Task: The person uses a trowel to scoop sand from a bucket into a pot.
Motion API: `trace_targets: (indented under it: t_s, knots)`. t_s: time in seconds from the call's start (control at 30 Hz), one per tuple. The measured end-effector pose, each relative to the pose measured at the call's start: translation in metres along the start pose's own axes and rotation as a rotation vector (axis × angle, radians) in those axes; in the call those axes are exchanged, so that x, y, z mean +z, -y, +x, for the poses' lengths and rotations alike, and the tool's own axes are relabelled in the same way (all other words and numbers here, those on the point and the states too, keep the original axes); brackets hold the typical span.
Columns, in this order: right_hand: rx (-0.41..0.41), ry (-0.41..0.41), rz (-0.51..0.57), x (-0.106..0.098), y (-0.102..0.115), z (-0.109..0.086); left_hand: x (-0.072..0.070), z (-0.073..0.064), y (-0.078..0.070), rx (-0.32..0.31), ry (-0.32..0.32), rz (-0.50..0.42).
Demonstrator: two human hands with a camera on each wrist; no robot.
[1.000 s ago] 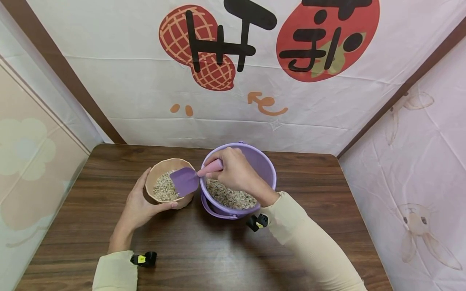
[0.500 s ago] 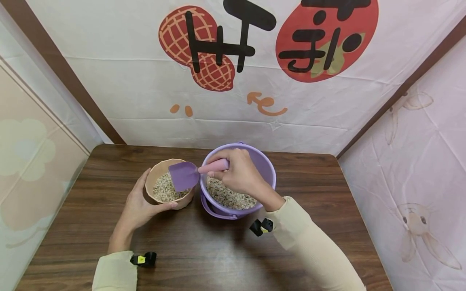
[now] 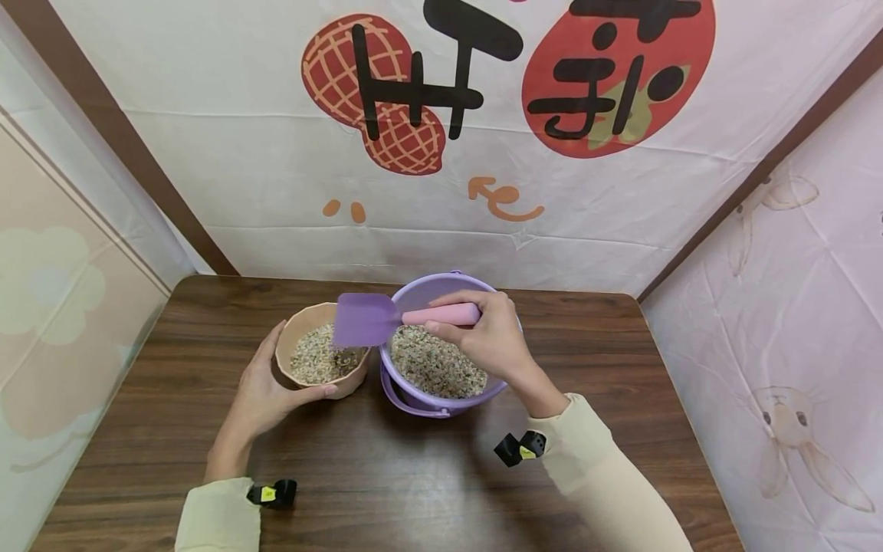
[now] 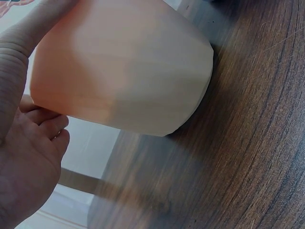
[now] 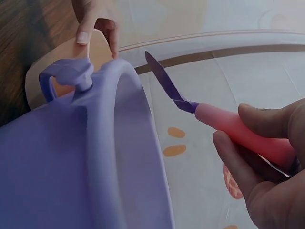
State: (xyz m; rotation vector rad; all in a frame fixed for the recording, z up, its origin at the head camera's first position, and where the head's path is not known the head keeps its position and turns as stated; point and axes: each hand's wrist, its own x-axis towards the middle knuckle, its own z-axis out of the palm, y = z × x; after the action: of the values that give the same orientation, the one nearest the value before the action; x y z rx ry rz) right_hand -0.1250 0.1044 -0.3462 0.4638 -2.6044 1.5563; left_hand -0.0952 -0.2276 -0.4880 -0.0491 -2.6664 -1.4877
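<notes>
My left hand (image 3: 262, 392) holds a pale orange faceted bowl (image 3: 356, 381), thumb at the near side and fingers round the left. Light, grainy gravel (image 3: 313, 356) lies in it, with a darker patch near the right rim. My right hand (image 3: 500, 341) grips the pink handle of a small shovel (image 3: 366, 320) above a purple bucket (image 3: 422, 288). Its purple blade looks bare and overlaps the bowl's right edge from above. More gravel (image 3: 438, 364) fills the bucket's lower part. In the right wrist view the shovel (image 5: 164, 81) is above the bucket rim (image 5: 102, 143).
A dark wood-grain table (image 3: 428, 491) carries both containers, the bucket just right of the bowl. The bucket's handle (image 3: 407, 402) hangs down at its near side. A printed white cloth (image 3: 276, 207) stands behind the table, with more cloth left and right.
My right hand has moved right with the shovel, drawing the blade up and partly off the bowl. The darker patch of gravel now shows in the bowl. My left hand stays put.
</notes>
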Motion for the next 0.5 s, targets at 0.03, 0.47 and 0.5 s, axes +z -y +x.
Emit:
trace_targets:
  t_s: [0.03, 0.47, 0.5]
  knots:
    - [0.011, -0.009, 0.023, -0.002, -0.002, -0.001, 0.000, 0.000, 0.000, -0.001, 0.001, 0.001]
    - [0.107, -0.084, 0.214, -0.029, -0.027, -0.024, 0.002, 0.000, 0.001, 0.005, -0.007, -0.002]
    - [0.111, -0.089, 0.213, -0.031, -0.029, -0.026, 0.001, 0.000, 0.001, 0.005, -0.007, -0.001]
